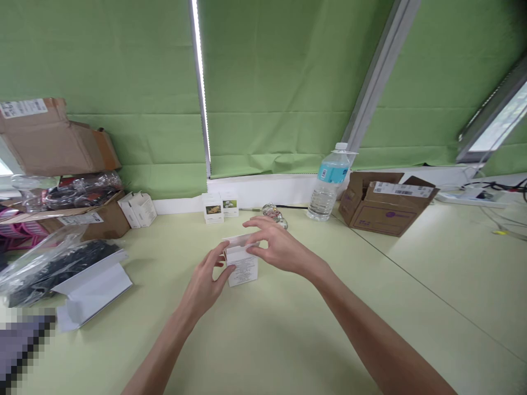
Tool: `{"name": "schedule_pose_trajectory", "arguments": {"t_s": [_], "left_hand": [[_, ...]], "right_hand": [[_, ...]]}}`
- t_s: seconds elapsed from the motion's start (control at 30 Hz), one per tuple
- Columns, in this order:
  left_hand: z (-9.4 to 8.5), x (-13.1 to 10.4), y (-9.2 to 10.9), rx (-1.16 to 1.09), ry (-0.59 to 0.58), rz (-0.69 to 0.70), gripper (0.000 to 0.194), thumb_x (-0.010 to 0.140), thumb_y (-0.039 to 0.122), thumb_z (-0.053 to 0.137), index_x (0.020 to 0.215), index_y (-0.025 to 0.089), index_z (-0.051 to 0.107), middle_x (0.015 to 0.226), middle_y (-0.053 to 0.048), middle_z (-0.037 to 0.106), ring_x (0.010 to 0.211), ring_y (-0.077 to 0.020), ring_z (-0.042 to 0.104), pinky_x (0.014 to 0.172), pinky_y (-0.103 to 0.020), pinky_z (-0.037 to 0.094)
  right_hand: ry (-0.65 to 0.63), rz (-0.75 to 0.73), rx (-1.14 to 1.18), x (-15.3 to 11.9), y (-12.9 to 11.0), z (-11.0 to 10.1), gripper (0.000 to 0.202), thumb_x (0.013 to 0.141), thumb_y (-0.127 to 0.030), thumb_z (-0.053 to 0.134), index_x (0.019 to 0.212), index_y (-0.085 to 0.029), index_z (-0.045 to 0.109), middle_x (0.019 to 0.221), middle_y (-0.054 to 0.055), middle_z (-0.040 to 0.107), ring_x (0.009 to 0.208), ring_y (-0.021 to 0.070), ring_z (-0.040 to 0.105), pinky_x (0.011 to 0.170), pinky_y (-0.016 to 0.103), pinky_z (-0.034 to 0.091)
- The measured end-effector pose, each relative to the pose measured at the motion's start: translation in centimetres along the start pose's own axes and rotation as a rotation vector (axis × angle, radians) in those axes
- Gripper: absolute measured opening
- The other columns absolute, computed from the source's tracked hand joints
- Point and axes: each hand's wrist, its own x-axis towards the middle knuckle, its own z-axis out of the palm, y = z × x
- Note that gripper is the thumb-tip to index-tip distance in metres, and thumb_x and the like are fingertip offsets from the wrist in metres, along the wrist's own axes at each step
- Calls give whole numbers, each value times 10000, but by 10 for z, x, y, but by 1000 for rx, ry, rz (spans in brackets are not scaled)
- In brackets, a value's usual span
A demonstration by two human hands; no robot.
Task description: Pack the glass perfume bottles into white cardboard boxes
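A small white paper box (pixel 242 269) with printed text on its near face stands upright on the table in front of me. My left hand (pixel 209 277) grips its left side, thumb on the near face and fingers behind the edge. At the top, my right hand (pixel 275 244) has its thumb and fingertips on the raised flap (pixel 239 249) at the right corner. The inside of the box is hidden. Behind it, two small white boxes with flower pictures (pixel 214 209) stand against the wall. Small items in shiny clear wrapping (pixel 281 221) lie beyond my right hand.
A water bottle (pixel 325 192) and an open cardboard box (pixel 382 211) stand at the back right. To the left are stacked cartons (pixel 102 216), flat white boxes (pixel 142 209), a plastic-wrapped black item (pixel 61 269) and an unfolded white carton (pixel 96 291). Cables (pixel 500 189) lie far right.
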Motion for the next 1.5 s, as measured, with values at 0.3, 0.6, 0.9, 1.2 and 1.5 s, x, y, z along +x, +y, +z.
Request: {"name": "schedule_pose_trajectory", "arguments": {"t_s": [0.3, 0.6, 0.9, 1.2, 1.5], "left_hand": [[-1, -1, 0, 89, 9, 83, 276, 898, 345, 490, 1168, 284, 484, 1126, -42, 578, 901, -164, 624, 806, -327, 520], [1, -3, 1, 94, 20, 40, 296, 900, 367, 475, 1183, 282, 478, 1098, -51, 598, 903, -185, 630, 773, -344, 517], [-5, 3, -10, 31, 151, -97, 575, 848, 401, 555, 1360, 303, 312, 1265, -101, 542, 1020, -230, 620, 841, -414, 511], [-21, 16, -39, -130, 337, -182, 669, 771, 423, 649, 1345, 270, 342, 1201, -113, 585, 984, -225, 636, 879, -457, 514], [-20, 12, -31, -68, 327, -208, 729, 763, 439, 653, 1384, 283, 305, 1309, -123, 524, 1121, -279, 568, 907, -471, 485]], "right_hand": [[-99, -34, -163, -9, -12, 6, 191, 853, -242, 558, 907, -230, 741, 1370, 84, 482, 1352, 294, 302, 1038, 455, 348], [-123, -14, -58, -15, -19, -9, 265, 863, -372, 564, 1086, -308, 691, 1449, 15, 407, 1384, 285, 256, 1079, 465, 296], [162, 306, -67, -8, 46, -50, 297, 900, -377, 471, 943, -244, 733, 977, 44, 716, 853, 222, 646, 737, 315, 465], [197, 588, -115, -18, 147, -13, 294, 790, -245, 613, 1053, -128, 678, 1041, 132, 693, 951, 226, 635, 795, 269, 439], [272, 534, 71, -10, 190, 22, 445, 786, -182, 577, 1231, -170, 570, 1243, 85, 605, 783, 158, 641, 693, 247, 492]]}}
